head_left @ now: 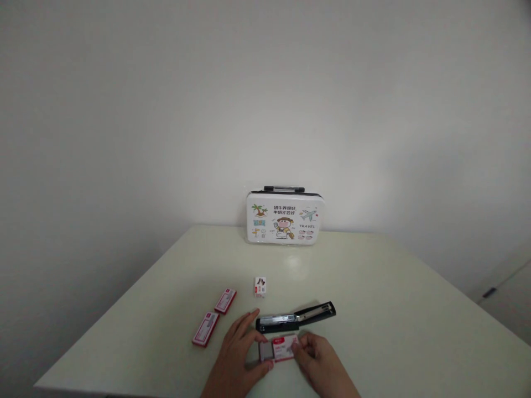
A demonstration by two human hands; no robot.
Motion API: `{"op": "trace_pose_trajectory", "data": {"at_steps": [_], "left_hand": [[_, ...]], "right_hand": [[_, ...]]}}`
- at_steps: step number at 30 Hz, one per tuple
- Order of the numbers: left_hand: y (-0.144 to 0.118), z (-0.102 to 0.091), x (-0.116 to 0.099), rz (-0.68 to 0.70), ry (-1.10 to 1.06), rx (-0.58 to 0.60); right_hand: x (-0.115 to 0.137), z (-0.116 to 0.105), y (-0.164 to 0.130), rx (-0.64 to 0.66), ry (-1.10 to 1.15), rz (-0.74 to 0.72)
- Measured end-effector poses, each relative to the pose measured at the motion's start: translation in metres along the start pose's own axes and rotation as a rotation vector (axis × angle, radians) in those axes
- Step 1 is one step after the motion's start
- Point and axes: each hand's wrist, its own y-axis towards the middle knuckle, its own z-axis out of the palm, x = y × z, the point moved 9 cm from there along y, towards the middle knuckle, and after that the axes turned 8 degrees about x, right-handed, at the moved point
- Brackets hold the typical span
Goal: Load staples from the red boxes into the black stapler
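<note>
The way forward from the hands is being blocked by the stapler (295,317), lying open just beyond them. To the left, two flat boxes (206,329) (225,300) are being left in the path, with a small box (260,287) standing further back (near the middle). The right half of the table (415,309) is being kept free, up to the case (284,217) at the wall.

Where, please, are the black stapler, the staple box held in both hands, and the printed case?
black stapler (295,317), head view, middle of its body.
staple box (282,348), head view, red top face.
printed case (285,219), head view, front panel.
</note>
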Motion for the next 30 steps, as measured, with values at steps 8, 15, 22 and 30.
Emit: {"op": "trace_pose_trajectory", "data": {"at_steps": [8, 15, 22, 30], "left_hand": [[-0.005, 0.002, 0.004, 0.044, 0.009, -0.003], [-0.005, 0.006, 0.007, 0.065, 0.041, 0.008], [-0.004, 0.005, 0.007, 0.074, 0.032, -0.007], [-0.004, 0.001, 0.004, 0.081, -0.018, -0.031]], "right_hand": [[0.053, -0.016, -0.005, -0.110, -0.178, -0.141], [0.068, 0.030, 0.017, -0.054, -0.020, -0.178], [0.076, 0.041, 0.031, -0.059, 0.037, -0.198], [0.120, 0.045, 0.014, 0.047, -0.288, -0.286]]}}
